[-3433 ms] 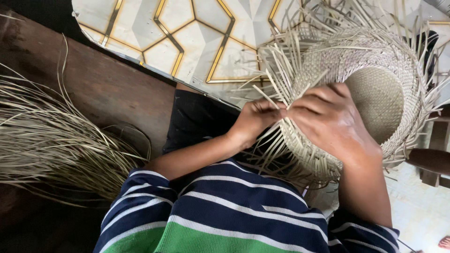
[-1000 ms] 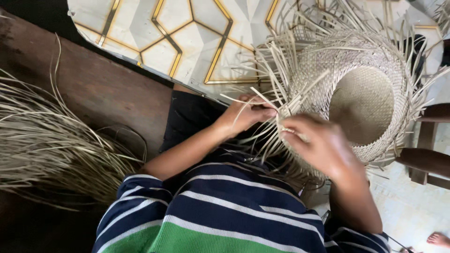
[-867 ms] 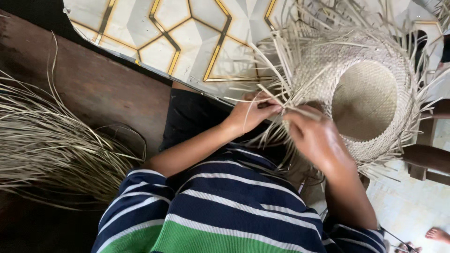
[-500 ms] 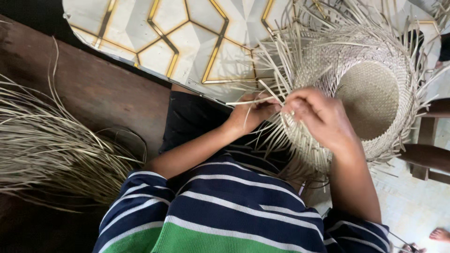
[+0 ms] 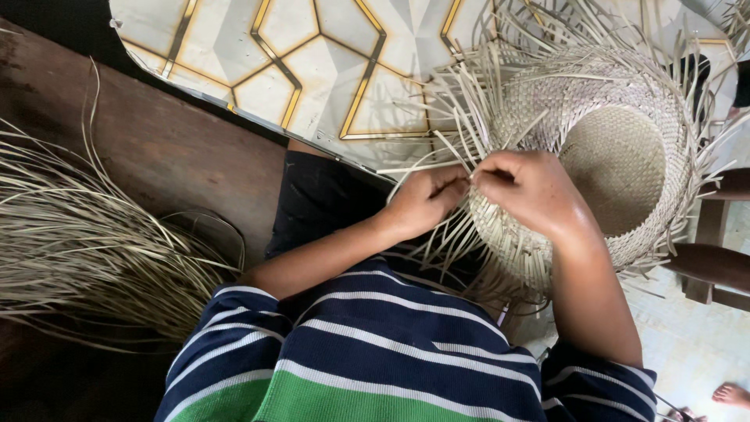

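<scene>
A half-woven straw hat [image 5: 617, 156] rests on my lap, crown up, with loose pale strips fanning out all around its brim. My left hand [image 5: 426, 199] pinches straw strips [image 5: 445, 148] at the brim's left edge. My right hand [image 5: 531, 191] lies over the brim right beside it, fingertips closed on the same bunch of strips, touching the left hand's fingers. Part of the brim is hidden under both hands.
A big bundle of loose dried straw [image 5: 86, 250] lies on the dark wooden bench [image 5: 180, 156] at my left. The floor [image 5: 328, 62] beyond has pale tiles with gold lines. Wooden furniture [image 5: 719, 266] stands at right, and someone's bare foot [image 5: 730, 393] shows at the bottom right.
My right hand has shifted from lower on the brim up to the left edge, meeting the left hand. The hat has turned and moved slightly in my lap.
</scene>
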